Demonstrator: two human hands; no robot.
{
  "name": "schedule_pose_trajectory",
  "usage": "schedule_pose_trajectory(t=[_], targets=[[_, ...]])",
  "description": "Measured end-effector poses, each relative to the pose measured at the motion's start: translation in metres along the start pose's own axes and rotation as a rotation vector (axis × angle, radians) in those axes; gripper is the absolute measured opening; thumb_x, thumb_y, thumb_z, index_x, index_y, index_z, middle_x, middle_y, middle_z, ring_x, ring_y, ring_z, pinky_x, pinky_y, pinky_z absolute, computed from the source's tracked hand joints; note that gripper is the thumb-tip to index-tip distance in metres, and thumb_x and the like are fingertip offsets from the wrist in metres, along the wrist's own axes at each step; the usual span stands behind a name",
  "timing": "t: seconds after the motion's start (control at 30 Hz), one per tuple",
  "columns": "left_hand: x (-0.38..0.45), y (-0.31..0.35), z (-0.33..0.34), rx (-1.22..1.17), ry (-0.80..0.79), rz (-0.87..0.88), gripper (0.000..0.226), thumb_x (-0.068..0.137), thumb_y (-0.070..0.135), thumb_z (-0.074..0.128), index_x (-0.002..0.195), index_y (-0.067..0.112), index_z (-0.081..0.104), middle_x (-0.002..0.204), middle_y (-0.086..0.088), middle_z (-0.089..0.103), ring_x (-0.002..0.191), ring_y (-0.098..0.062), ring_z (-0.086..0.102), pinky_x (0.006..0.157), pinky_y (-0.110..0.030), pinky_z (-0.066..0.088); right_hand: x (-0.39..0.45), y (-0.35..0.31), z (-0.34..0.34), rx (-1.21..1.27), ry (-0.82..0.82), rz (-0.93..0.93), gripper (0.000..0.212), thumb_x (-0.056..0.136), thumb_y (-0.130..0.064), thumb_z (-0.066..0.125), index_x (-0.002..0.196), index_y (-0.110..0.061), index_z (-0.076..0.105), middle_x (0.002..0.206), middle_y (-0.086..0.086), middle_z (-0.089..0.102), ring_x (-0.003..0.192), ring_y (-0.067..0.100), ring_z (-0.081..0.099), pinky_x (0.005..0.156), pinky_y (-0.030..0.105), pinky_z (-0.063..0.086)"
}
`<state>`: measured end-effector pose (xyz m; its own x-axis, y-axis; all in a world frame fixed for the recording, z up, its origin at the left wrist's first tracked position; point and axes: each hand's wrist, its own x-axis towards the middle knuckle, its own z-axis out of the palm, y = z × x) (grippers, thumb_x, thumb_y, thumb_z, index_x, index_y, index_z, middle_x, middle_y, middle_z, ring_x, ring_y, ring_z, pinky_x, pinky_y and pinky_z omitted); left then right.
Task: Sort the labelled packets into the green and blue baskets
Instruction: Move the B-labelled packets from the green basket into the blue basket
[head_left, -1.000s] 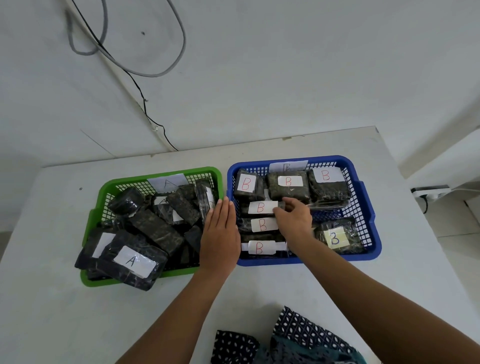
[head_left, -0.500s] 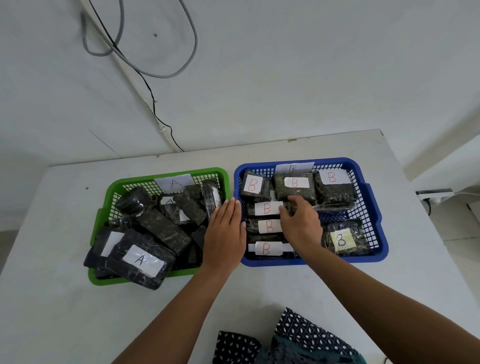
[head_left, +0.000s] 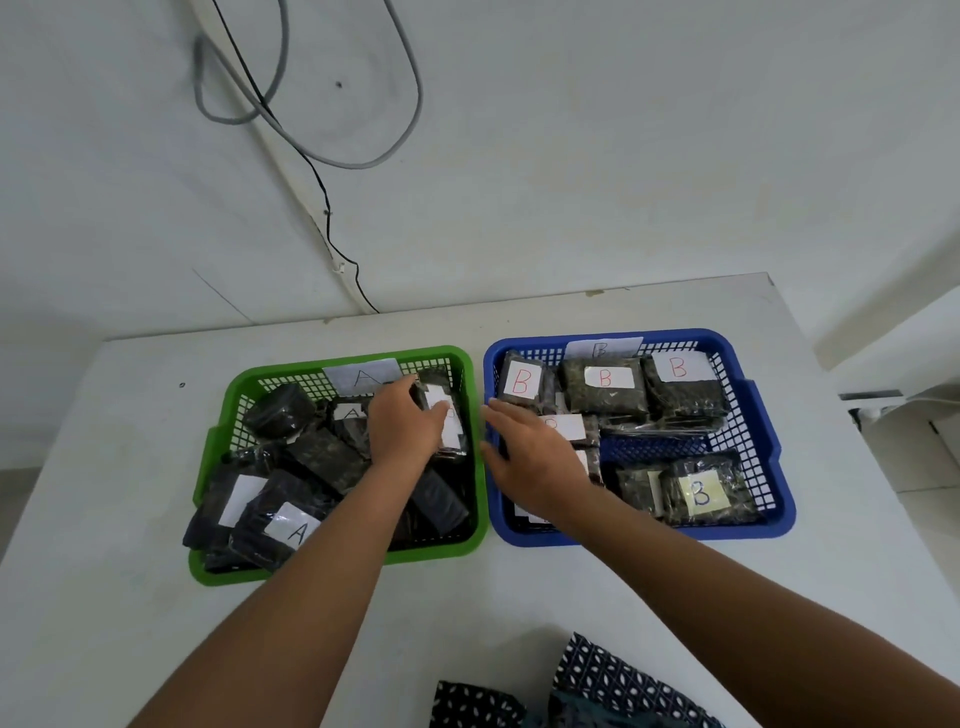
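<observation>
Now, head view: left hand (head_left: 402, 423) inside green basket (head_left: 340, 564), fingers curled round packet (head_left: 445, 423) with white label at basket's far right corner; packet's long axis runs near to far. Right hand (head_left: 530, 457) released, fingers straight and relaxed, holding nothing, over blue basket (head_left: 748, 532) near its left wall. Two baskets side by side on white table (head_left: 104, 623). Blue one: five B labels readable on packets. Green one: loose heap, count unclear.

Glossy film-wrapped packets (head_left: 605, 389) with paper labels, plastic mesh baskets (head_left: 748, 415)
</observation>
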<state>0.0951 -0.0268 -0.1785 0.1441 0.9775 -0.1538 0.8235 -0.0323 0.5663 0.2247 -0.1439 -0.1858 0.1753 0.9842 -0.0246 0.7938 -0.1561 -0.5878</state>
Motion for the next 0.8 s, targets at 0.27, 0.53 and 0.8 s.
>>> schedule_pose_trajectory(t=[0.27,0.53,0.8], targets=[[0.023,-0.003,-0.025,-0.220,-0.263,-0.244,0.054,0.071,0.012,0.087,0.121,0.011,0.065,0.111,-0.009,0.066,0.079,-0.014,0.060,0.057,-0.023,0.046,0.004,-0.010,0.022,-0.023,-0.151,0.066,0.065,0.106,-0.031,0.039,0.160,-0.010,0.008,0.169,0.002,-0.005,0.152,0.022,0.018,0.117,0.037,0.030],[0.009,-0.024,-0.050,-1.120,-0.207,-0.522,0.044,0.084,-0.003,0.073,0.123,0.003,0.055,0.120,-0.020,0.067,0.108,-0.029,0.067,0.074,-0.035,0.061,0.014,-0.024,0.011,0.455,0.187,0.193,0.031,0.106,-0.029,0.042,0.124,-0.020,0.066,0.116,-0.006,0.070,0.107,0.005,0.063,0.084,0.028,0.055],[-0.032,-0.005,-0.025,-1.411,-0.418,-0.557,0.029,0.085,0.004,0.072,0.113,0.003,0.063,0.103,-0.016,0.075,0.094,-0.024,0.074,0.074,-0.032,0.061,0.034,-0.016,-0.023,1.103,0.234,0.450,0.034,0.095,-0.024,0.069,0.127,-0.022,0.061,0.095,0.003,0.076,0.084,0.012,0.074,0.075,0.032,0.062]])
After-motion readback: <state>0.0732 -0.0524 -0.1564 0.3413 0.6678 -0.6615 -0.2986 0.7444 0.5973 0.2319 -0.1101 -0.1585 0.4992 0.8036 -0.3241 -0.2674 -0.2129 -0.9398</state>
